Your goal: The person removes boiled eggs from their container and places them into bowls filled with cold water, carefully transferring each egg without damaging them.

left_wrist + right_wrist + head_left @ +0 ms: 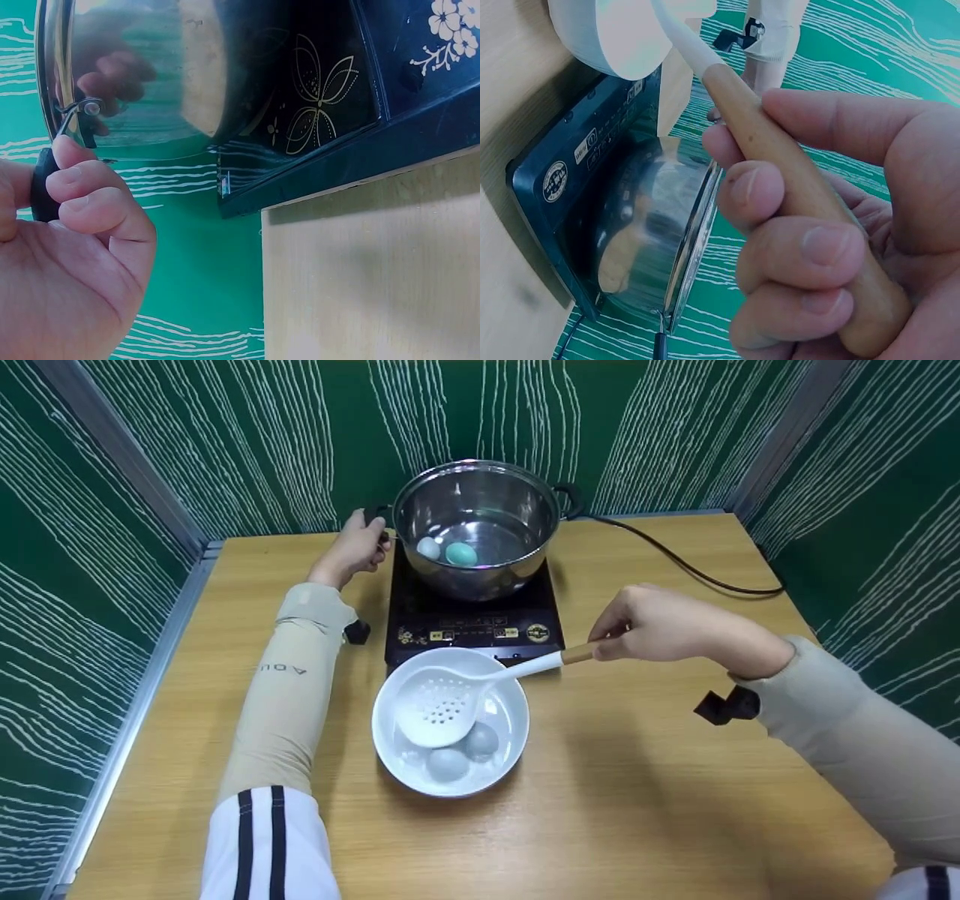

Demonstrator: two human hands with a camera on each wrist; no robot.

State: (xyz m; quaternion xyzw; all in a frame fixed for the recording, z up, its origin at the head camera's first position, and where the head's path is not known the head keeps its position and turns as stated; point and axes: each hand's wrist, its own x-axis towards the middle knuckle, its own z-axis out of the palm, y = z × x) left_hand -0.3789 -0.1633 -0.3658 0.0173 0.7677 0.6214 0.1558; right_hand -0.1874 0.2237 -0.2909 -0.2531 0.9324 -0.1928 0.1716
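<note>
My left hand (352, 547) grips the black side handle (45, 184) of a steel pot (480, 577), its fingers curled round it in the left wrist view. Inside the pot lie a white egg (428, 547) and a greenish egg (461, 554). My right hand (652, 622) holds a white slotted skimmer (439, 709) by its wooden handle (780, 157). The skimmer's perforated head is over a white bowl (388, 750), overlapping its inside in the head view. Two pale eggs, one in front (448, 765) and one to the right (481, 741), sit in the bowl beside the head.
Under the pot is a black induction cooker (480, 641), right behind the bowl. A black cord (690, 566) runs across the back right of the wooden table (570, 840). Green panels (352, 435) with white lines close in the back and both sides.
</note>
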